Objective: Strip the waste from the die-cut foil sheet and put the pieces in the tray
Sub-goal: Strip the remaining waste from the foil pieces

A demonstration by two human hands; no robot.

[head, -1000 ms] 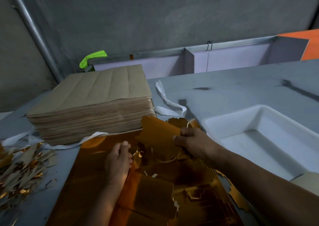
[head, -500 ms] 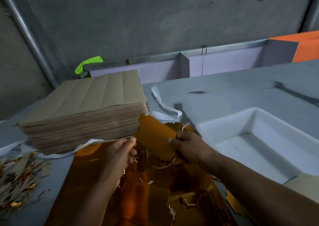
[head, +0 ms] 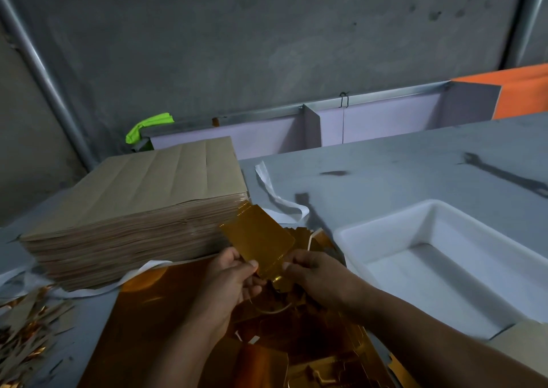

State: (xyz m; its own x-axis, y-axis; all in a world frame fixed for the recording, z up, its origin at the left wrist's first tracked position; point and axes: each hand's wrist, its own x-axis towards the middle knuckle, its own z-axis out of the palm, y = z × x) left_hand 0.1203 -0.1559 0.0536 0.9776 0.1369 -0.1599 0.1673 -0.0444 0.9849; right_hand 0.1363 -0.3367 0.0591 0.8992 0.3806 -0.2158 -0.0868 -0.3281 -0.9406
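Gold piece (head: 258, 236) pinched by left hand (head: 234, 281) and right hand (head: 317, 275) fingers (head: 296, 261) over foil sheet (head: 154, 313); none seen in tray (head: 385, 220) yet; most stripping judged left.

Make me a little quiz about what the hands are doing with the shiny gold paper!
1. True or false: the white tray is full of gold pieces.
2. Who pinches the gold piece? A) the left hand alone B) the right hand alone C) both hands
3. Fill in: the pile of scraps lies on the person's ____ side.

Key: 1 false; 2 C; 3 left.
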